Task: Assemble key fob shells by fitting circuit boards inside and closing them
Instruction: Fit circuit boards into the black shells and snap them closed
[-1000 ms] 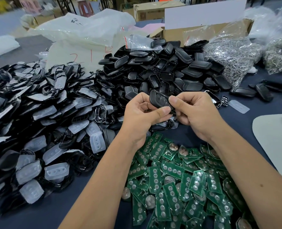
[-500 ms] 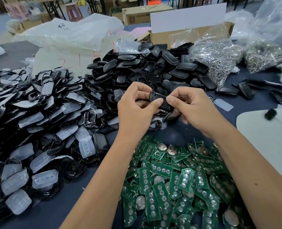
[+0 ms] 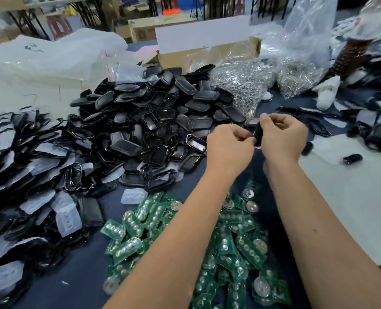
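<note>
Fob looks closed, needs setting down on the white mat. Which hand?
Likely the right hand: it grips the fob and sits nearest the white mat. The left hand only pinches its near edge.

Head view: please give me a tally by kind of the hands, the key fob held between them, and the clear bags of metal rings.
Hands: 2 (left hand, right hand)
Held key fob: 1
Bags of metal rings: 2 (nearer bag, farther bag)
Total: 5

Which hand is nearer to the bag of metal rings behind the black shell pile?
Right. The right hand sits just in front of the bag of metal rings, near its lower tip; the left hand is lower and farther back. Both grip the key fob.
</note>
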